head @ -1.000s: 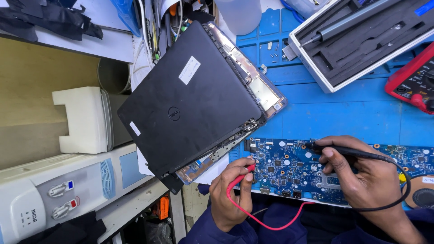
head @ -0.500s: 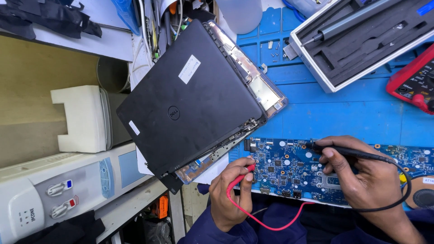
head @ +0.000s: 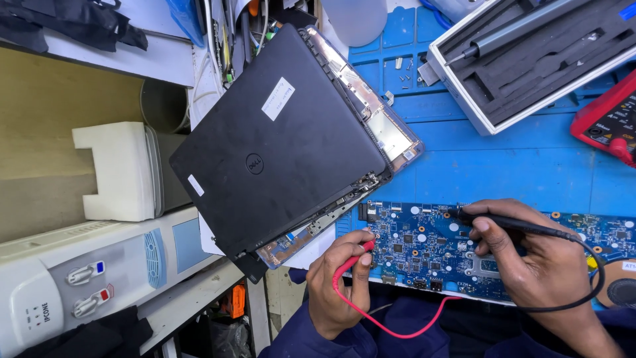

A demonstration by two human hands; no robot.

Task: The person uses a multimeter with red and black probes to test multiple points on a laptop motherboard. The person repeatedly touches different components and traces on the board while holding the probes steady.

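Observation:
A blue circuit board (head: 424, 248) lies on the blue work mat (head: 503, 166) at the near edge. My left hand (head: 338, 285) pinches a red test probe (head: 354, 255) whose tip touches the board's left part; its red wire loops down over my lap. My right hand (head: 536, 265) holds a black test probe (head: 503, 222) like a pen, tip pointing left onto the board's upper middle. Its black wire curls round my wrist.
A black laptop shell (head: 278, 139) lies tilted over the mat's left edge. A grey tool case (head: 530, 59) with a screwdriver sits at the back right, a red multimeter (head: 609, 122) at the right edge. A white water dispenser (head: 86, 272) stands below left.

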